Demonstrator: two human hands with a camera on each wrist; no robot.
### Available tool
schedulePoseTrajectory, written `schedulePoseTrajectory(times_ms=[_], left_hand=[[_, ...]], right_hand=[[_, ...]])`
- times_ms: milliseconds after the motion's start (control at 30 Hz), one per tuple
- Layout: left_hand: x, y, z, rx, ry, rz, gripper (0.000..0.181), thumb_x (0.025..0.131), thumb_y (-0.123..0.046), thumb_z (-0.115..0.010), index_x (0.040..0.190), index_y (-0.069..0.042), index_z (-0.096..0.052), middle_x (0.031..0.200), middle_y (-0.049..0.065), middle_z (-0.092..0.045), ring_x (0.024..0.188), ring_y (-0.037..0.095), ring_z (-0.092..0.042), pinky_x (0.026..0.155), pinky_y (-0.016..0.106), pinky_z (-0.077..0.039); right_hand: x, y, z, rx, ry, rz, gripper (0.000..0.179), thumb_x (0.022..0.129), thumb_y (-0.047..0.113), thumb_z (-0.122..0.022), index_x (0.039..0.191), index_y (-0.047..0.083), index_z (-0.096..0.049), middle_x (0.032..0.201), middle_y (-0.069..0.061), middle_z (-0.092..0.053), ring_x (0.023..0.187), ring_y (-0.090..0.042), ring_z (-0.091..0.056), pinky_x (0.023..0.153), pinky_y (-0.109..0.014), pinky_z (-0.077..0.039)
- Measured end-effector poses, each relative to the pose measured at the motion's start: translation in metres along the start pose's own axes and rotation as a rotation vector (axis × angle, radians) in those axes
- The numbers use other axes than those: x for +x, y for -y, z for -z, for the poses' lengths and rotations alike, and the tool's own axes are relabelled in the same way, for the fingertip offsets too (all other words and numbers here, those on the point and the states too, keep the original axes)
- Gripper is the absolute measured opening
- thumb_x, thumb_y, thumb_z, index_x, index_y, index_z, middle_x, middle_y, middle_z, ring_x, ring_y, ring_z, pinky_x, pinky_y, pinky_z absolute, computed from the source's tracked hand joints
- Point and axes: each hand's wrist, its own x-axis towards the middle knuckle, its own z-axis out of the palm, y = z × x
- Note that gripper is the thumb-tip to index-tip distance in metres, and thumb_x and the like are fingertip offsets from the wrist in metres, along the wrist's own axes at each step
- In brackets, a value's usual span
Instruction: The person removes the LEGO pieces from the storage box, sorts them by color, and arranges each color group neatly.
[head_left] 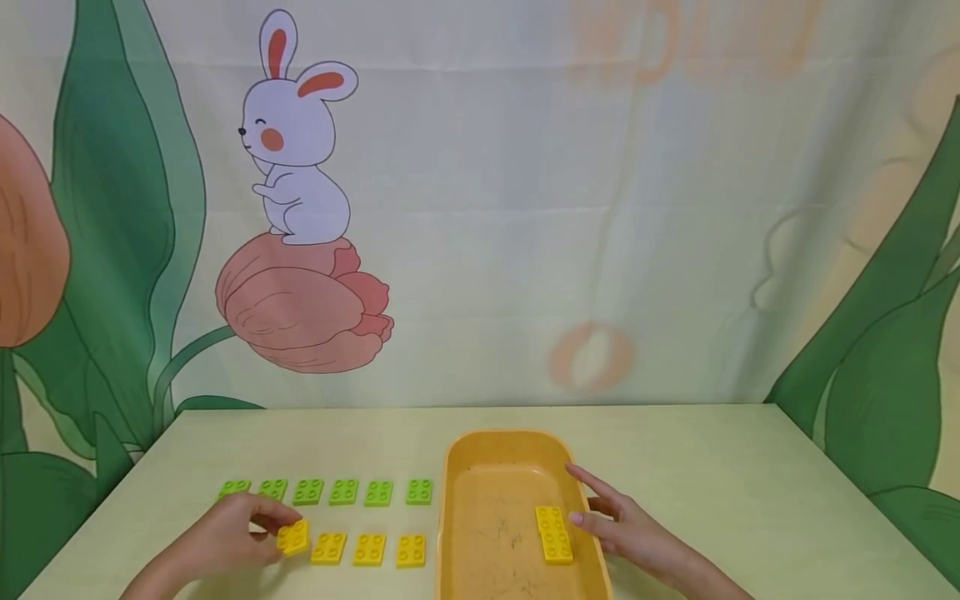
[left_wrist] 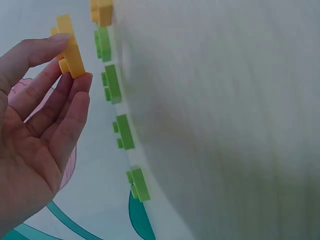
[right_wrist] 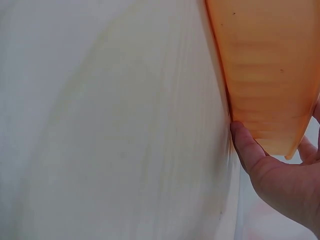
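My left hand [head_left: 236,537] pinches a yellow toy brick [head_left: 293,537] between thumb and fingers, above the table at the left end of a yellow row. In the left wrist view the brick [left_wrist: 73,47] is tilted, its studs toward the palm. Three more yellow bricks [head_left: 369,549] lie to its right, studs up. My right hand [head_left: 626,525] holds the right side of an orange-yellow tray [head_left: 448,500], fingers at the rim and along the outer wall. Inside the tray, near that hand, lies a longer yellow block [head_left: 554,535] with two columns of studs.
Behind the yellow row, several green bricks [head_left: 343,492] stand in a line, the leftmost partly hidden by my left hand. The pale table [head_left: 750,483] reaches back to a printed curtain [head_left: 480,208] with a rabbit and flowers.
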Motion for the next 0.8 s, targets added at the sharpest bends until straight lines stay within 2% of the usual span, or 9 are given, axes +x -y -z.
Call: schedulePoseTrajectory(times_ms=[233, 400, 467, 667, 800], left_hand=[[0.005, 0.007, 0.002, 0.034, 0.023, 0.042, 0.037, 0.062, -0.005, -0.080, 0.096, -0.001, -0.069, 0.091, 0.003, -0.066, 0.076, 0.016, -0.054, 0.068, 0.030, -0.050], [0.009, 0.012, 0.004, 0.043, 0.060, -0.012, 0.037, 0.060, -0.002, -0.080, 0.095, 0.001, -0.068, 0.091, 0.005, -0.066, 0.076, 0.017, -0.055, 0.068, 0.031, -0.049], [0.010, 0.011, 0.004, 0.053, 0.063, -0.013, 0.038, 0.059, -0.001, -0.081, 0.095, 0.001, -0.069, 0.091, 0.005, -0.066, 0.076, 0.016, -0.055, 0.068, 0.031, -0.049], [0.015, 0.006, -0.003, 0.080, 0.029, 0.102, 0.039, 0.057, 0.003, -0.081, 0.094, -0.003, -0.070, 0.088, 0.001, -0.065, 0.075, 0.016, -0.052, 0.072, 0.033, -0.049], [0.016, 0.004, -0.004, 0.082, 0.028, 0.111, 0.039, 0.057, 0.005, -0.079, 0.094, -0.002, -0.069, 0.089, 0.002, -0.065, 0.076, 0.016, -0.052, 0.073, 0.035, -0.049]], right_hand=[[0.001, -0.002, 0.000, 0.009, -0.002, -0.003, 0.066, 0.094, 0.028, -0.050, 0.147, 0.017, -0.013, 0.128, -0.024, -0.040, 0.100, -0.023, -0.054, 0.084, -0.043, -0.048], [0.001, -0.001, 0.000, 0.008, -0.001, 0.000, 0.066, 0.094, 0.028, -0.050, 0.147, 0.016, -0.013, 0.128, -0.025, -0.039, 0.100, -0.023, -0.054, 0.084, -0.043, -0.048], [0.001, -0.001, 0.000, 0.007, -0.002, 0.000, 0.066, 0.094, 0.029, -0.050, 0.147, 0.016, -0.013, 0.128, -0.025, -0.039, 0.100, -0.023, -0.054, 0.084, -0.042, -0.048], [0.001, -0.001, 0.000, 0.012, 0.004, 0.001, 0.066, 0.094, 0.028, -0.050, 0.147, 0.016, -0.013, 0.129, -0.025, -0.039, 0.101, -0.023, -0.055, 0.083, -0.042, -0.049], [0.000, -0.001, 0.001, 0.012, 0.009, 0.004, 0.066, 0.094, 0.028, -0.050, 0.147, 0.016, -0.013, 0.129, -0.025, -0.039, 0.101, -0.023, -0.054, 0.084, -0.042, -0.049]])
